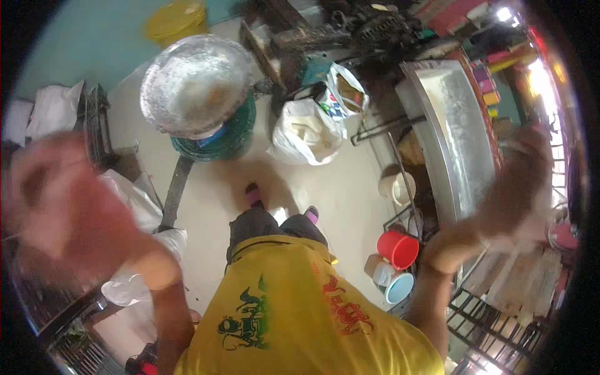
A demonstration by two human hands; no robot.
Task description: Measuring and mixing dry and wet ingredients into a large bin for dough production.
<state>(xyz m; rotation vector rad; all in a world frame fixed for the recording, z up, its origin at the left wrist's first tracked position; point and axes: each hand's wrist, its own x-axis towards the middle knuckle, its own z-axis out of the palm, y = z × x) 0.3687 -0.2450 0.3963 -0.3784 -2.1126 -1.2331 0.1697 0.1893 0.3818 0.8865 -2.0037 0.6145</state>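
My left hand (78, 209) is raised at the left side of the head view, large and smeared by motion. My right hand (515, 172) is lifted at the far right, just as blurred, in front of the edge of a long metal trough (459, 125). The fingers of both hands are too smeared to read, and I cannot make out anything held. Ahead on the floor, a wide, pale-smeared metal basin (197, 84) rests on a dark green tub (219, 142).
White sacks (306, 134) stand open right of the basin. A yellow bucket (177, 22) is behind it. Beside the trough are a cream bucket (395, 187), a red bucket (398, 250) and a light blue bucket (400, 287). Dark machinery (375, 28) stands at the back.
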